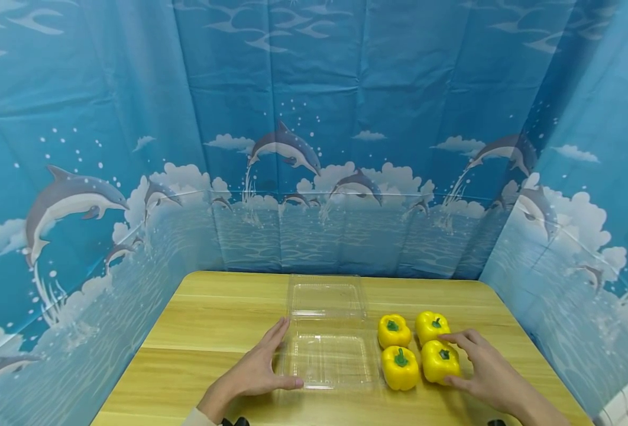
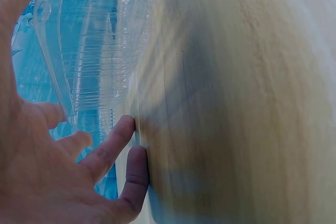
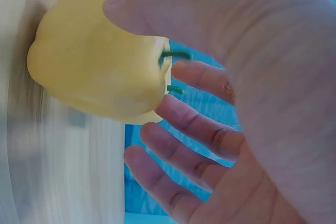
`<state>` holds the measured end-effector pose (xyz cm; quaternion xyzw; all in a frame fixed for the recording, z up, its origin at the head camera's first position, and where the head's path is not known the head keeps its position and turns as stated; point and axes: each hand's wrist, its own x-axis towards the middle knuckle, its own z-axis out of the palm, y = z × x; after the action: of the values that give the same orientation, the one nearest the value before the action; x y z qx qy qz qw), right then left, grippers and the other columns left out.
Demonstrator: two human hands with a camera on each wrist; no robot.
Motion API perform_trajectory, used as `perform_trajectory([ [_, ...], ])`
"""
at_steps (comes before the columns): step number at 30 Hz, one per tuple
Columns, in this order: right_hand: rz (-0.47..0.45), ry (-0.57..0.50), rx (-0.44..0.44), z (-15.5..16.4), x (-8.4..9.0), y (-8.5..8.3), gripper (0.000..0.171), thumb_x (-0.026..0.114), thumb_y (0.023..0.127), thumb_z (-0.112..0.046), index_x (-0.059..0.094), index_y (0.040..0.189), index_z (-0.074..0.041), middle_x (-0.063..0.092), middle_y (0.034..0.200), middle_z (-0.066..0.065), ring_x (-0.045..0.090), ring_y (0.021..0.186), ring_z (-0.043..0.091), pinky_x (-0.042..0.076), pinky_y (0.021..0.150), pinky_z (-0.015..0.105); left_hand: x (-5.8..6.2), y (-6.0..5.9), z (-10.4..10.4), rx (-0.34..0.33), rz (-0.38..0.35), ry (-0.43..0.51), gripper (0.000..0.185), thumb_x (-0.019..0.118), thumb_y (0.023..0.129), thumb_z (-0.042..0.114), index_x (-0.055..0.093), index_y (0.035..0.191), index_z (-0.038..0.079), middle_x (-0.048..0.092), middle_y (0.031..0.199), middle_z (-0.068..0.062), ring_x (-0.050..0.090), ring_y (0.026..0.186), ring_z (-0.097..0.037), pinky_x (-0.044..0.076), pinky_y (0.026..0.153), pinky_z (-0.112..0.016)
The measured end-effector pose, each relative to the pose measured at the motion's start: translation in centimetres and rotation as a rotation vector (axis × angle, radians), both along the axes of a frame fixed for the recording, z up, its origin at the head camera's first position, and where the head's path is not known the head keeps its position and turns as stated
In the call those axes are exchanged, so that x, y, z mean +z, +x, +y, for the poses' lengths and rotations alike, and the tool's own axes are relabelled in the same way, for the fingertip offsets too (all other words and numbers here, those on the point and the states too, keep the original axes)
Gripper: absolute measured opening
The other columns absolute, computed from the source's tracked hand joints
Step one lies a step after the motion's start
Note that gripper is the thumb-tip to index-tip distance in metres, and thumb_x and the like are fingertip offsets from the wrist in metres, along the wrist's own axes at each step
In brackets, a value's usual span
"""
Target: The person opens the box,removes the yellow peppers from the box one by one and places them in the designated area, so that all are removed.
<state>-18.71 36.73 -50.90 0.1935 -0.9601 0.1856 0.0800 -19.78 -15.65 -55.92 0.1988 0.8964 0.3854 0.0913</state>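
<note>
Dolphin-printed blue curtain (image 1: 133, 118) on three sides, closing in a pale wooden table (image 1: 213, 319). At mid-table, a clear plastic clamshell box (image 1: 327, 355), lid thrown back flat toward the curtain, tray nearer the person. Probably very light and thin-walled, likely to flex, crackle and slide on the smooth wood, so best steadied by the rim rather than squeezed at the walls. Left hand (image 1: 255, 370) laid against the tray's left edge, fingers straight and spread, thumb along the near corner, gripping nothing; in the left wrist view, fingertips (image 2: 123, 129) down on the table just beside the ribbed plastic wall. Just right of the box, four yellow bell peppers in a tight two-by-two square, glossy, lobed, each with a short green stem. Judged smooth and a little slippery, fairly light, firm enough for a whole-hand grasp round the body and not the stem. Right hand (image 1: 484, 370) wide, fingers loosely curved over the near right pepper (image 1: 440, 362), fingertips reaching past it toward the far right pepper (image 1: 431, 326); contact hard to tell, no closed grip. Near left pepper (image 1: 400, 368) and far left pepper (image 1: 394, 331) untouched.
</note>
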Motion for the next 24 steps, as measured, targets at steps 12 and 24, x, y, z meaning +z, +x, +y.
perform_trajectory([
  [12, 0.113, -0.027, -0.001, -0.9, -0.1, 0.6, 0.076, 0.104, 0.088, -0.047, 0.074, 0.15, -0.015, 0.07, 0.14, 0.014, 0.073, 0.121, 0.034, 0.067, 0.091, 0.057, 0.1, 0.0, 0.0, -0.007, 0.013, 0.007, 0.134, 0.092, 0.097, 0.06, 0.002, 0.19, 0.027, 0.002, 0.199, -0.015, 0.061, 0.161, -0.04, 0.055, 0.124, -0.072],
  [24, 0.379, -0.073, 0.036, -3.8, -0.8, 1.1, 0.076, 0.108, 0.083, -0.035, 0.074, 0.148, -0.017, 0.069, 0.146, 0.015, 0.072, 0.124, 0.036, 0.067, 0.089, 0.058, -0.1, 0.6, -0.3, 0.016, 0.046, 0.019, 0.13, 0.091, 0.099, 0.057, 0.004, 0.191, 0.027, 0.005, 0.198, -0.019, 0.059, 0.162, -0.045, 0.047, 0.128, -0.08],
])
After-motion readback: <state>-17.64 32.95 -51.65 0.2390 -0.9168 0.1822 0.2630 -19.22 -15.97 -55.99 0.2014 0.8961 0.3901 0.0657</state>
